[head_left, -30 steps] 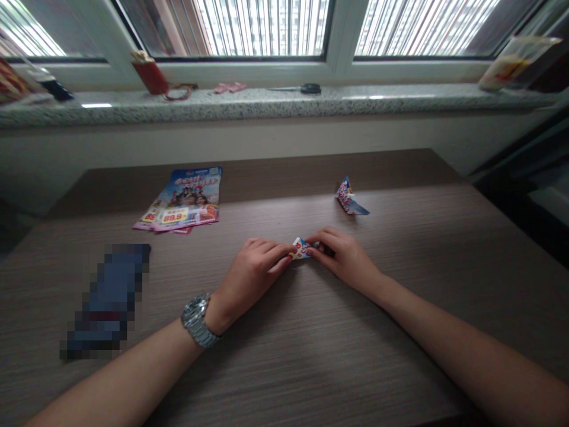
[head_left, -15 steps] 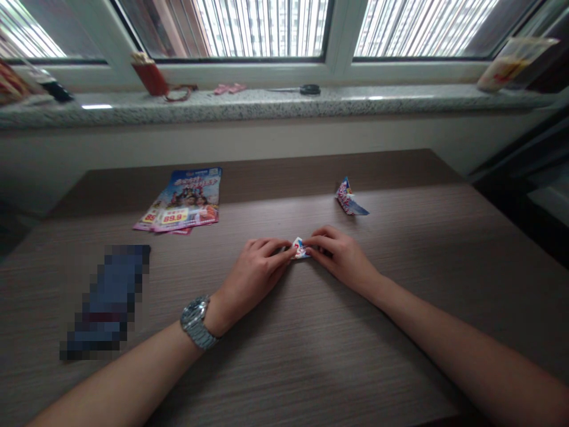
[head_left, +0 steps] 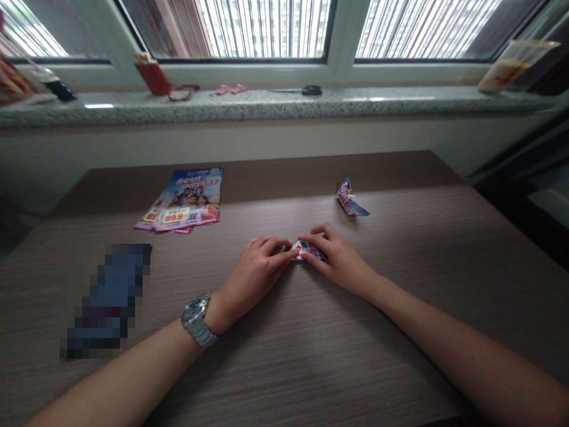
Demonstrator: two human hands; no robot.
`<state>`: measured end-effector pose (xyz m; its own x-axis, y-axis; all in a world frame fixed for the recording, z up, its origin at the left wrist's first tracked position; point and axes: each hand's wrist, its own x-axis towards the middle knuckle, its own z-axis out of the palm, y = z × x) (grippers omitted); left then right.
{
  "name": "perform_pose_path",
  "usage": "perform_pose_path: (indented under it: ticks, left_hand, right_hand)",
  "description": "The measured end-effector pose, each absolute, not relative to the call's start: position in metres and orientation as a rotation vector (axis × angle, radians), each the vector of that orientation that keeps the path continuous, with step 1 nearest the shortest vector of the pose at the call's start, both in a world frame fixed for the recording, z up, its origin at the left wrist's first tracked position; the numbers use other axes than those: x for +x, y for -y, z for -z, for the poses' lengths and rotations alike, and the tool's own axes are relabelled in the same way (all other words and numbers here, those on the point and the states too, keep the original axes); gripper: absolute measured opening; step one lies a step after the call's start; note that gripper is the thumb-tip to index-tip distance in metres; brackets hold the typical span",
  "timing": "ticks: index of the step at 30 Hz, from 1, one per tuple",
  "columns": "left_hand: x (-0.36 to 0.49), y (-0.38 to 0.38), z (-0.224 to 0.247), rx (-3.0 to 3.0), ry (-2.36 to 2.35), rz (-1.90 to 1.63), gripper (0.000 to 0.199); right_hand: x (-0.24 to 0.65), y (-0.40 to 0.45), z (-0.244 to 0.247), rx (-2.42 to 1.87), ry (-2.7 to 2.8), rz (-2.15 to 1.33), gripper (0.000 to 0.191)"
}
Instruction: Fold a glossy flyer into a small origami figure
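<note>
A small folded piece of printed paper (head_left: 312, 249) lies on the table between my two hands, partly covered by fingers. My left hand (head_left: 264, 261), with a metal watch (head_left: 199, 320) on its wrist, pinches the paper's left end. From the other side, my right hand (head_left: 335, 252) holds it, thumb at the near edge and fingers at the far edge. Beyond my right hand stands a folded paper figure (head_left: 349, 198) with a blue pointed flap.
A stack of printed flyers (head_left: 189, 201) lies at the back left of the wooden table (head_left: 284, 356). Nearer is a dark pixelated oblong (head_left: 111, 296). The stone windowsill (head_left: 249, 110) holds scissors (head_left: 309, 90), a red container (head_left: 153, 77) and a tilted plastic cup (head_left: 507, 68).
My right hand's fingers have opened wider around the paper, and more of its printed surface shows on the right. My left hand has stayed nearly in place.
</note>
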<state>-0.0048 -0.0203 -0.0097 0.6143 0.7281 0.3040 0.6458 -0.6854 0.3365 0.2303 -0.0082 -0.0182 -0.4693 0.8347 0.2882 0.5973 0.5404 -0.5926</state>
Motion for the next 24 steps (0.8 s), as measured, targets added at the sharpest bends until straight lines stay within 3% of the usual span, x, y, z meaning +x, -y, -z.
perform_pose_path:
  ticks: [14, 24]
  left_hand:
    - [-0.0044, 0.0210, 0.0121, 2.612, -1.129, -0.657, 0.029]
    - [-0.0021, 0.0204, 0.0117, 2.556, -1.179, -0.684, 0.028]
  right_hand:
    - [0.2334, 0.0101, 0.0157, -1.189, 2.068, -0.825, 0.018]
    - [0.2352, 0.0099, 0.0182, -1.173, 1.950, -0.982, 0.025]
